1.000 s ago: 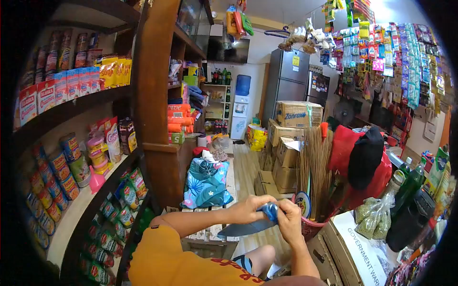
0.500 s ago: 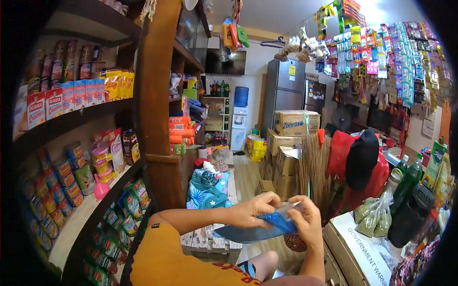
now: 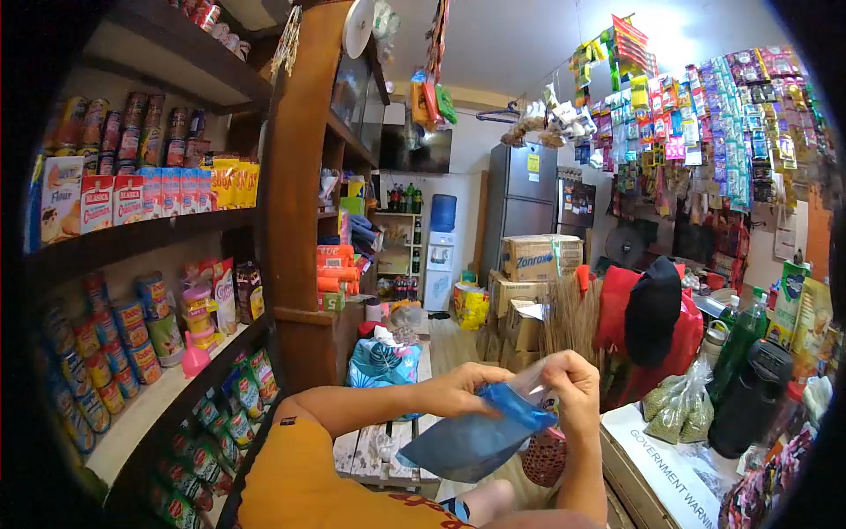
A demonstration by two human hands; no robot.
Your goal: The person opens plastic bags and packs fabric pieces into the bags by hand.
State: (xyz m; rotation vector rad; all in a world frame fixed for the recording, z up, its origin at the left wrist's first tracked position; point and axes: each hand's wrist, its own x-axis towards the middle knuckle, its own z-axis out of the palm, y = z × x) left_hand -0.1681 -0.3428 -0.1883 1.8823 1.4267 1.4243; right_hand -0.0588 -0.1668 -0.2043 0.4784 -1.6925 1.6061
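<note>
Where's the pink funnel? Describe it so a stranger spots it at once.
On the left-hand shelving, find the pale shelf below the red-and-white Alaska boxes. Near its front edge, right of the stacked cans, stands the pink funnel: unlike its neighbours, it tapers upward to a thin spout.

Mustard shirt, short sleeve; small dark tag at eleven o'clock; red print, four o'clock; patterned blue-black shorts.

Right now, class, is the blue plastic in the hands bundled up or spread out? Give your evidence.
Mostly spread out: the blue plastic shows a broad panel below the left hand and right hand.
</note>
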